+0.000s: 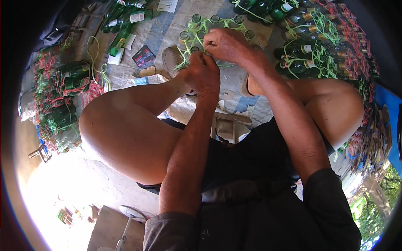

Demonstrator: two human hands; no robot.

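Between my feet stands a cluster of several upright glass bottles (197, 19), mouths up, with light-green plastic string (228, 22) looped around their necks. My right hand (228, 44) is closed at the near side of the cluster, its fingers pinched on the string. Just below and to the left, my left hand (204, 75) is curled shut on the same string, knuckles upward. Loose ends of string stick out beside both hands. The fingertips and the spot where the string passes between the hands are partly hidden.
Tied bundles of bottles (301, 50) lie stacked at the right, with more bundles (63, 83) at the left. Loose green bottles (121, 39) lie at the far left, near a dark card (143, 56). A pale sheet (165, 35) covers the floor.
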